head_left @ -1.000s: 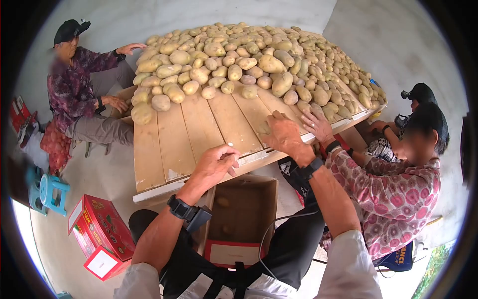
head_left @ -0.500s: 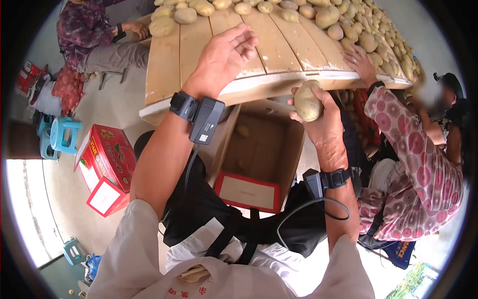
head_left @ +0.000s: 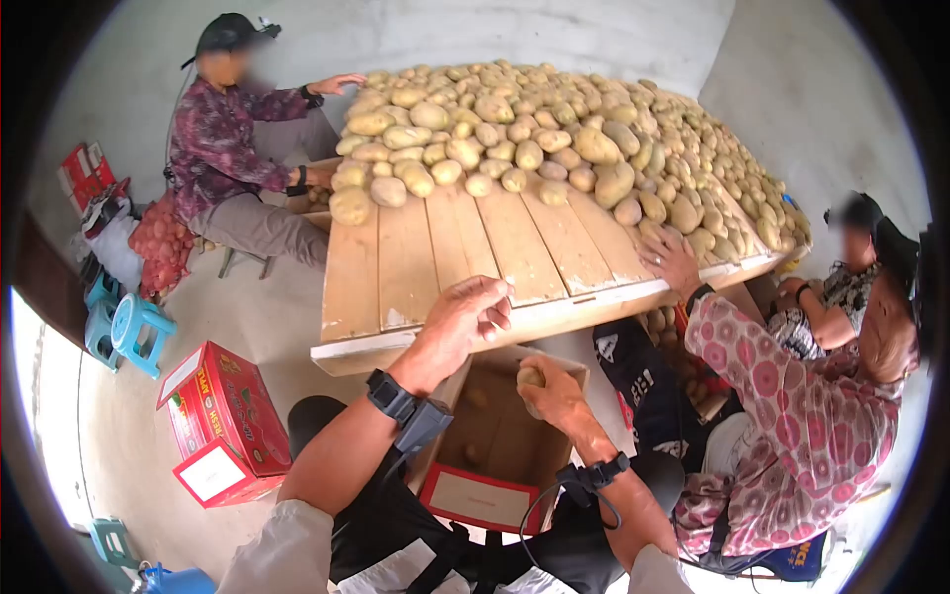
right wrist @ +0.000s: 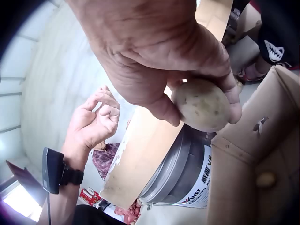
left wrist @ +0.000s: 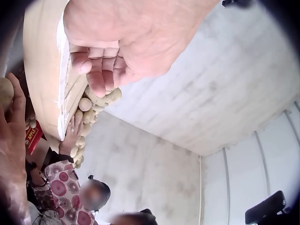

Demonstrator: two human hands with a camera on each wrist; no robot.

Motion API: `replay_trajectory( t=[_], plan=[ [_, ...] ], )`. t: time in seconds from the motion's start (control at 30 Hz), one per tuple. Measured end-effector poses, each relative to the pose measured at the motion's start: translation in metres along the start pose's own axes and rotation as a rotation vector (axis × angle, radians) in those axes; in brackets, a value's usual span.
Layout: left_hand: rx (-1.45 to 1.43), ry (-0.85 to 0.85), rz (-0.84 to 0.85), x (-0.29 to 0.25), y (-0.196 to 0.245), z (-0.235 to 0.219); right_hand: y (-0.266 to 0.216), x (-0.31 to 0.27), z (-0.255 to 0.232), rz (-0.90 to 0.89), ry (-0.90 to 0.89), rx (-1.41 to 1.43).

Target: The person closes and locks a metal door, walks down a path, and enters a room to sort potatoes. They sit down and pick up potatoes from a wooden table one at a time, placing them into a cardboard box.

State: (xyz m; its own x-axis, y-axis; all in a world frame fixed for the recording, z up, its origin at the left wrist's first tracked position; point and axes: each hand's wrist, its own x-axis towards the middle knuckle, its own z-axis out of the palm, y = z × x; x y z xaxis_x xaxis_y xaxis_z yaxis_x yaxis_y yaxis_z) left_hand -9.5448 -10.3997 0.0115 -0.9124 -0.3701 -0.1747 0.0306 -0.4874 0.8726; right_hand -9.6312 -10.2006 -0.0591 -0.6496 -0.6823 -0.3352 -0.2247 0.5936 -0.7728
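Pale potato (right wrist: 204,107) pinched in my right hand (head_left: 556,398).
Thumb and fingers curl around it, the box (right wrist: 229,192) lying below; my left hand (head_left: 463,317), loosely bent, holds nothing, with the table edge (head_left: 582,306) just beyond it.

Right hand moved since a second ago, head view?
Yes, toward the wearer: the right hand was over the plank tabletop; now, holding a potato, it's past the near edge, overlapping the open cardboard box.
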Motion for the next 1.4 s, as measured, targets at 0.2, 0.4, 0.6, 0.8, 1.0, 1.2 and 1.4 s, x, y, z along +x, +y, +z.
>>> replay_trajectory(
  t=[0.2,0.4,0.6,0.8,1.0,1.2,1.4],
  plan=[
    [-0.011,0.022,0.041,0.006,0.004,-0.008,-0.018,0.000,-0.017,-0.119,0.089,0.279],
    [-0.077,0.033,0.018,0.014,-0.004,-0.013,-0.064,0.001,-0.058,-0.182,0.171,1.262],
    [-0.100,0.018,-0.001,0.007,0.003,-0.006,-0.045,0.053,-0.116,-0.242,0.353,1.495],
    [-0.107,0.027,0.017,0.001,0.003,-0.007,-0.033,0.069,-0.129,-0.313,0.424,1.525],
    [-0.116,0.015,-0.001,0.005,-0.002,-0.013,-0.027,0.087,-0.131,-0.353,0.430,1.666],
    [-0.175,0.068,0.014,0.016,0.007,-0.016,-0.072,0.007,-0.097,-0.231,0.319,1.524],
    [-0.184,0.034,0.123,0.043,0.057,-0.009,-0.063,-0.005,-0.117,-0.289,0.314,1.576]
  ],
)
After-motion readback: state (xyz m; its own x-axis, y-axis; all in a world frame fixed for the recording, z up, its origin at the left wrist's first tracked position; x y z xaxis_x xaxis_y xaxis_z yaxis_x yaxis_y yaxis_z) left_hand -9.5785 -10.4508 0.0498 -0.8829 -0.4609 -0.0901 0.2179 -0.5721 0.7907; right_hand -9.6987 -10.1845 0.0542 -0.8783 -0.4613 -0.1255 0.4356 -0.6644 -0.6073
